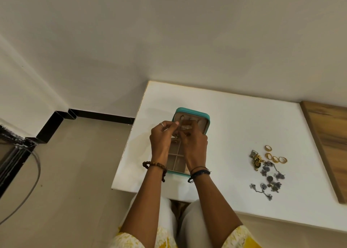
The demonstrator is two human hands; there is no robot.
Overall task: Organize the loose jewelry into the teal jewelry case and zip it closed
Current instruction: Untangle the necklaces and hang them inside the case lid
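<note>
Near the table's (234, 120) left edge lies the open teal case (189, 111), its lid toward the far edge. Both hands meet above it: the left hand (162, 140) and right hand (194, 142) each pinch a small pale piece of jewelry (185, 128). Gold rings (275, 156) and a silver chain (270, 180) lie well apart toward the right edge.

Single head-worn wide-angle view, looking steeply down and forward from above the near edge of the white rectangular tabletop (234, 116). Close enough to show both forearms and knees; plain pale wall (169, 31) beyond the far edge.
</note>
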